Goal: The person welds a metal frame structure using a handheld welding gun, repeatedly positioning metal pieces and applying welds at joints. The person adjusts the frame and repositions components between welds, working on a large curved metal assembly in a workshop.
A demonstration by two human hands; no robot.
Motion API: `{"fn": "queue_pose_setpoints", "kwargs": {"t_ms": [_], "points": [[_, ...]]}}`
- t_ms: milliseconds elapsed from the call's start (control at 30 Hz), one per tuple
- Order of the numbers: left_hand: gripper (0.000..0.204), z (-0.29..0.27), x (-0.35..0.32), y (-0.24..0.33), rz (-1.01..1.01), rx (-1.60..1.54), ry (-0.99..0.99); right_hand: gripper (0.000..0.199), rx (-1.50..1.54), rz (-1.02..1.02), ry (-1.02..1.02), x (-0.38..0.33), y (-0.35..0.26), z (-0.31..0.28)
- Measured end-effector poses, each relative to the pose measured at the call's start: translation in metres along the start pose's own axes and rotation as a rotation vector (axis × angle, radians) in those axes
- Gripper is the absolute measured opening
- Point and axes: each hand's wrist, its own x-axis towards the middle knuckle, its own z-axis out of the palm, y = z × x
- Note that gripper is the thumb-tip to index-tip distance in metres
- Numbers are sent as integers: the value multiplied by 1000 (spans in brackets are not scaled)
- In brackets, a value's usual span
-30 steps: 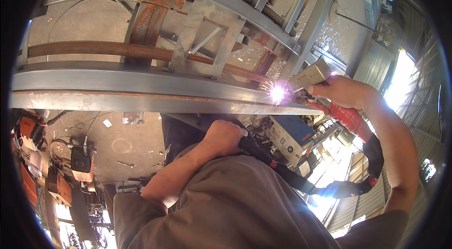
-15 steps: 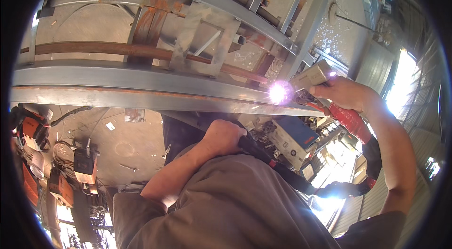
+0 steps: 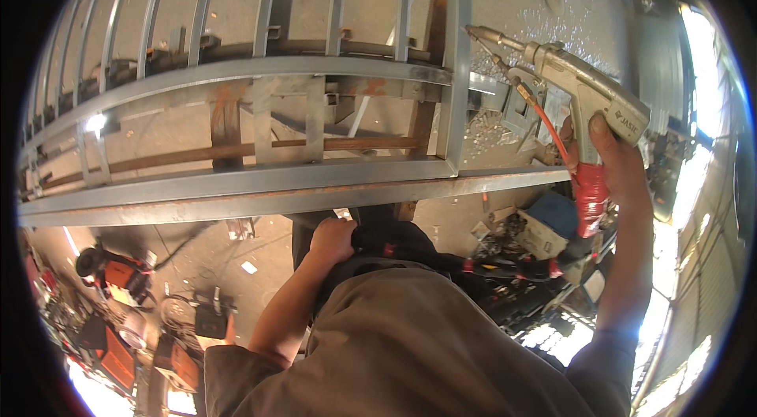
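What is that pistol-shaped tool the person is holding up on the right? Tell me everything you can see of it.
The pale metal pistol-shaped welding gun has a boxy body, a slim tapering nozzle pointing up-left towards the grey steel frame, and a thin side tube beneath the barrel. A red hose runs from under the barrel down to the grip, which is wrapped in red tape where a black cable leaves it. The right hand grasps the grip, fingers around it. No spark shows at the tip, which hangs near the frame's upright bar; whether it touches is unclear.

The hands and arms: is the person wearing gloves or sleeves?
No gloves: the left hand and right hand are both bare. The forearms are bare too. Short sleeves in a grey-brown cloth end near the elbows, part of the same grey-brown shirt. No watch or rings show.
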Motion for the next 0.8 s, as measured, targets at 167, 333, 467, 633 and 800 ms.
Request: {"fn": "queue_pose_setpoints", "kwargs": {"t_ms": [167, 333, 467, 633, 800], "points": [[42, -61, -25, 29, -69, -254, -164, 56, 569, 80, 39, -13, 115, -1], [32, -228, 38, 125, 54, -325, -205, 37, 874, 167, 149, -13, 215, 46], [41, -307, 190, 222, 196, 57, 302, 29, 921, -90, 238, -17, 257, 92], [41, -302, 329, 267, 354, 473, 31, 30, 937, -18, 124, -34, 273, 115], [36, -289, 365, 265, 240, 626, -308, 33, 976, -52, 71, -31, 276, 116]]}}
